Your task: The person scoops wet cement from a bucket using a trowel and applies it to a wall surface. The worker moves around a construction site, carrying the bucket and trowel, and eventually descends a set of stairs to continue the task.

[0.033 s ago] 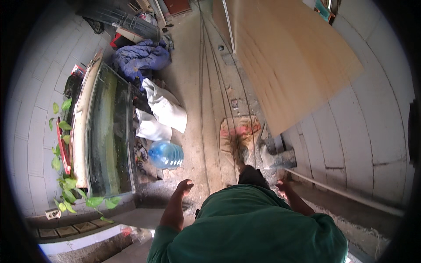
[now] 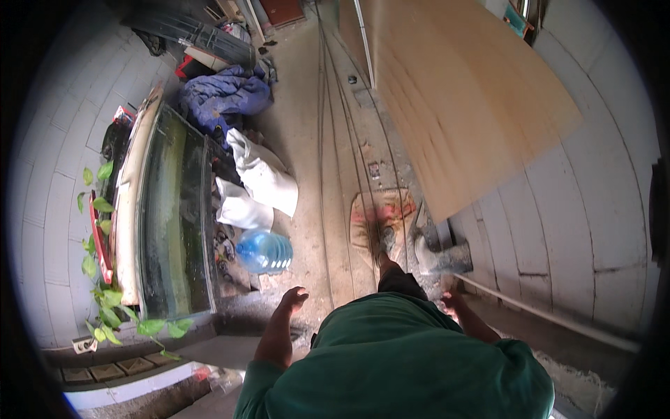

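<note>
My left hand (image 2: pixel 296 299) hangs beside my body with loosely bent fingers, thumb and fingers apart, holding nothing. The nearest thing to it is a large clear blue plastic water bottle (image 2: pixel 264 251) lying on the floor. On the other side, my right hand (image 2: pixel 452 302) hangs low, partly shaded, its fingers loosely apart with nothing seen in them. Close to it stands a pale, dirt-smeared rubber boot (image 2: pixel 447 258). One of my feet is on a stained beige and red cloth (image 2: pixel 384 216).
Long thin rods (image 2: pixel 335 133) run along the floor ahead. A big wooden sheet (image 2: pixel 460 91) leans at the right wall. Left are white sacks (image 2: pixel 262 174), a glass tank (image 2: pixel 174 216), a blue cloth heap (image 2: pixel 227 94) and a leafy plant (image 2: pixel 108 311). A pale pole (image 2: pixel 544 311) lies right.
The floor and the things on it sit slightly lower in the picture. Both hands keep nearly the same pose, and nothing was taken up or put down.
</note>
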A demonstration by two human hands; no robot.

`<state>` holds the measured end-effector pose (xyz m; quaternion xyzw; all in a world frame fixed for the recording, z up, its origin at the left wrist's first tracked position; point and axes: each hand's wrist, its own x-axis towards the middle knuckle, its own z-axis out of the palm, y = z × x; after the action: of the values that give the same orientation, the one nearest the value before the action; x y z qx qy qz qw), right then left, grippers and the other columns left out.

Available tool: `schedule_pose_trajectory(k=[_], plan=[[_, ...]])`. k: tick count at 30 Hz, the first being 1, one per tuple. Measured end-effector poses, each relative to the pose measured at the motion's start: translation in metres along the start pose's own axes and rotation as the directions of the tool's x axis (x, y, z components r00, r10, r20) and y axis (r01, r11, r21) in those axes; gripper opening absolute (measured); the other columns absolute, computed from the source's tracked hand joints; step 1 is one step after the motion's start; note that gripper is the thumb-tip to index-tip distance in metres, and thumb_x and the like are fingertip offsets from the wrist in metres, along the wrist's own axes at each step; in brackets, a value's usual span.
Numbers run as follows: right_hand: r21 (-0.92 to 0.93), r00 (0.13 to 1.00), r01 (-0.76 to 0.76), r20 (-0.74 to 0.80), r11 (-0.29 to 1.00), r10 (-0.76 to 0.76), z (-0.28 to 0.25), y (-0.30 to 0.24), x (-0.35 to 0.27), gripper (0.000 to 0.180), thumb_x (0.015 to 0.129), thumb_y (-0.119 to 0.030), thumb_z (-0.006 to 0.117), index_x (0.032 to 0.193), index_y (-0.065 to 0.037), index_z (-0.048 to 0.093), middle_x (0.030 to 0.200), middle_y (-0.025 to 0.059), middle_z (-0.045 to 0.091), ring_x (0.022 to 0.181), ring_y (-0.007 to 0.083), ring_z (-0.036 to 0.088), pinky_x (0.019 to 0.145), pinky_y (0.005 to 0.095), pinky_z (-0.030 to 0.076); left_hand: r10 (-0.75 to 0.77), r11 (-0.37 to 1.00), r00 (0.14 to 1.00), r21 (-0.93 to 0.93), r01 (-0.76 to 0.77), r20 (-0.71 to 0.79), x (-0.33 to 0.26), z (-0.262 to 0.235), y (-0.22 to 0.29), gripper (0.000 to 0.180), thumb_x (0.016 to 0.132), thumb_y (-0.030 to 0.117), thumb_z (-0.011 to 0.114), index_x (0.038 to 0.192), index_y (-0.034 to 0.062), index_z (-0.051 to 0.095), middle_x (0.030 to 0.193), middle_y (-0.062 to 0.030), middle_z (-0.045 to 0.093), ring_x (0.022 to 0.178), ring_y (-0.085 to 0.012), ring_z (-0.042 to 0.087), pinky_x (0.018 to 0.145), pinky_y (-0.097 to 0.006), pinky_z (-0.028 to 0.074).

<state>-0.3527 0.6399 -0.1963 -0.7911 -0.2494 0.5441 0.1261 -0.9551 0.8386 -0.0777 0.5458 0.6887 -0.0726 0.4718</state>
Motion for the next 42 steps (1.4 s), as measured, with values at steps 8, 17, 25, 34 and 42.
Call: schedule_pose_trajectory(k=[8, 17, 25, 34, 42], plan=[[0.086, 0.971, -0.233, 0.067, 0.969, 0.228, -0.082, -0.125, 0.192, 0.006, 0.090, -0.018, 0.054, 0.086, -0.015, 0.056, 0.065, 0.0071, 0.055, 0.055, 0.0255, 0.058, 0.043, 0.0429, 0.045, -0.025, 0.991, 0.998, 0.136, 0.016, 0.065, 0.152, -0.085, 0.025, 0.038, 0.088, 0.039, 0.064, 0.112, 0.0100, 0.067, 0.110, -0.0185, 0.067, 0.105, -0.0346, 0.063, 0.087, -0.040, 0.050], [0.003, 0.916, 0.391, -0.093, 0.920, -0.389, -0.140, -0.563, 0.335, 0.045, 0.085, -0.027, 0.070, 0.125, -0.011, 0.057, 0.088, 0.0120, 0.066, 0.064, 0.0143, 0.056, 0.053, 0.0343, 0.047, -0.131, 0.986, 0.991, -0.107, 0.130, -0.005, 0.268, -0.216, 0.170, 0.050, 0.087, 0.035, 0.068, 0.128, 0.0062, 0.059, 0.124, -0.0165, 0.064, 0.117, -0.0296, 0.060, 0.099, -0.037, 0.047], [0.007, 0.887, 0.461, -0.032, 0.888, -0.460, -0.101, -0.665, 0.414, 0.031, 0.086, -0.018, 0.072, 0.112, -0.009, 0.058, 0.074, 0.0026, 0.056, 0.058, 0.0116, 0.050, 0.049, 0.0315, 0.043, -0.030, 0.999, 0.999, -0.035, 0.029, -0.023, 0.477, -0.347, 0.243, 0.049, 0.086, 0.038, 0.069, 0.125, 0.0081, 0.062, 0.120, -0.0171, 0.066, 0.110, -0.0306, 0.063, 0.094, -0.038, 0.049], [0.403, 0.987, -0.139, -0.014, 0.905, 0.158, -0.118, -0.667, 0.436, 0.023, 0.091, -0.011, 0.063, 0.114, -0.014, 0.059, 0.091, 0.0097, 0.067, 0.064, 0.0246, 0.062, 0.053, 0.0380, 0.053, 0.046, 0.998, 0.996, 0.044, -0.049, 0.071, 0.621, -0.534, 0.332, 0.044, 0.090, 0.032, 0.066, 0.124, 0.0049, 0.061, 0.122, -0.0160, 0.065, 0.110, -0.0284, 0.064, 0.095, -0.036, 0.050], [0.364, 0.966, -0.255, 0.054, 0.896, 0.253, -0.146, -0.832, 0.587, 0.022, 0.082, -0.007, 0.070, 0.097, -0.018, 0.059, 0.087, 0.0044, 0.066, 0.064, 0.0221, 0.060, 0.053, 0.0430, 0.048, 0.056, 0.998, 0.998, -0.032, -0.057, -0.019, 0.786, -0.642, 0.416, 0.046, 0.088, 0.033, 0.067, 0.124, 0.0058, 0.062, 0.121, -0.0175, 0.065, 0.114, -0.0289, 0.062, 0.096, -0.037, 0.049]])
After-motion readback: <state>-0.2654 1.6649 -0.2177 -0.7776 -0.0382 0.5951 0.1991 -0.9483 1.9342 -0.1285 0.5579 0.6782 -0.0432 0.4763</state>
